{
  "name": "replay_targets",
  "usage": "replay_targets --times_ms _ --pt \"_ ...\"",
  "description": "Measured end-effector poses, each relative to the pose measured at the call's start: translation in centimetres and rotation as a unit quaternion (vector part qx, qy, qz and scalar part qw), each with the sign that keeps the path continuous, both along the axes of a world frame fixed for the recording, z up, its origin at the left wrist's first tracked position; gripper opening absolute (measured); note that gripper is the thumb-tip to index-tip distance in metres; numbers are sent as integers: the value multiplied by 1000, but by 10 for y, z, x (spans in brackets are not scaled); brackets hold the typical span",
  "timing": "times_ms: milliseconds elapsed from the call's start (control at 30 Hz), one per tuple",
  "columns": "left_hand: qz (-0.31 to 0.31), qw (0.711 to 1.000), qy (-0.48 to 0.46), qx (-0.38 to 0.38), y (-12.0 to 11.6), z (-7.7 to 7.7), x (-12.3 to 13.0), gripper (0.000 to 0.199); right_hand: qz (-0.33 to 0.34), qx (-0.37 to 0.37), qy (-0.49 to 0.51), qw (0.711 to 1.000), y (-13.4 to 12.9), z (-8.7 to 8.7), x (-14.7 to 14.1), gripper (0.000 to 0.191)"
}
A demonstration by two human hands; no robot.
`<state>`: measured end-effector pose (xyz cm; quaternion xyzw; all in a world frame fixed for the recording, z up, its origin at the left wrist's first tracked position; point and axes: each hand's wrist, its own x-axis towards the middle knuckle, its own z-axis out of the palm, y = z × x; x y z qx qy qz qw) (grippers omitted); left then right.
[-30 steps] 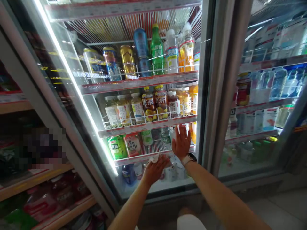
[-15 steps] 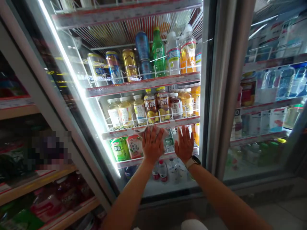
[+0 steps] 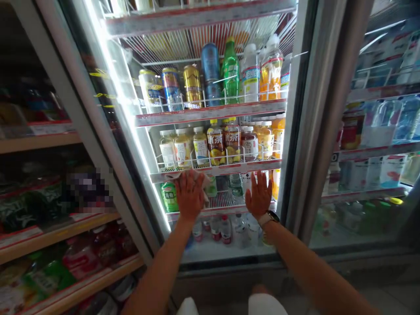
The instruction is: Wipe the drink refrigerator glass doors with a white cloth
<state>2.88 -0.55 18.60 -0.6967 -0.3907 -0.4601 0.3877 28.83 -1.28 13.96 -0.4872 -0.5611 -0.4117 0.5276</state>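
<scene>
My left hand (image 3: 189, 196) lies flat over a pale cloth (image 3: 206, 192), holding it against the glass door of a lit drinks cooler. The cloth's edges stick out on both sides of the fingers. My right hand (image 3: 259, 194) is open, its fingers spread, and seems to rest bare on the same glass. A watch (image 3: 271, 217) is on the right wrist. Behind the glass, a green drink pack (image 3: 169, 196) shows left of the cloth, and a clear bottle (image 3: 235, 186) stands between my hands.
Tea bottles (image 3: 215, 142) line the shelf above my hands, with cans (image 3: 192, 86) and a green bottle (image 3: 231, 70) higher up. A steel door frame (image 3: 331, 109) divides this door from another cooler at right. Wooden-edged shelves (image 3: 65, 229) of packaged goods stand at left.
My left hand and the cloth have slid left across the glass, widening the gap between the hands. My right hand stays at about the same spot. The view has shifted slightly left.
</scene>
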Motion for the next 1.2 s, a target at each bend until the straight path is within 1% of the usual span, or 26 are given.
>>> replay_targets --times_ms 33,67,100,133,200,333,367,433,500,600,667,867,967,1067,1133,1200 --pt "3 999 -33 11 2 15 -4 57 1 2 -1 1000 -1 1 0 67" --pt "4 998 -50 23 4 25 -7 57 3 3 -1 1000 -2 1 -1 66" --pt "3 998 -55 36 6 30 -10 57 6 1 2 1000 -4 2 -3 67" --pt "2 998 -49 48 6 31 -12 57 8 -7 6 1000 -7 3 -7 67" --pt "4 998 -33 54 6 23 -15 57 22 -35 -11 999 -13 4 -21 68" --pt "20 999 -24 43 3 3 -17 57 85 -97 -127 983 -21 -1 -61 63" --pt "23 999 -24 44 2 1 -17 57 89 -104 -135 981 -21 -4 -70 62" --pt "26 998 -21 46 1 -2 -18 58 78 -106 -119 984 -18 -11 -83 60" --pt "28 999 -17 43 1 -5 -19 58 63 -90 -100 989 -13 -18 -89 59" --pt "30 999 -18 35 3 -9 -20 58 57 -68 -105 990 -7 -27 -87 59" --pt "33 999 -19 31 4 -12 -21 58 57 -64 -116 990 -5 -29 -85 59" --pt "29 999 -16 40 4 -15 -21 57 71 -46 -129 988 -5 -27 -81 61" --pt "30 999 -9 22 3 -20 -24 57 82 -45 -144 985 -6 -30 -73 61" --pt "37 999 14 0 0 -30 -30 57 79 -52 -149 984 -10 -42 -61 62" --pt "38 999 31 -2 -1 -38 -34 58 80 -53 -138 986 -13 -55 -53 63" --pt "33 999 39 1 -2 -47 -37 58 84 -61 -119 987 -16 -71 -46 63"
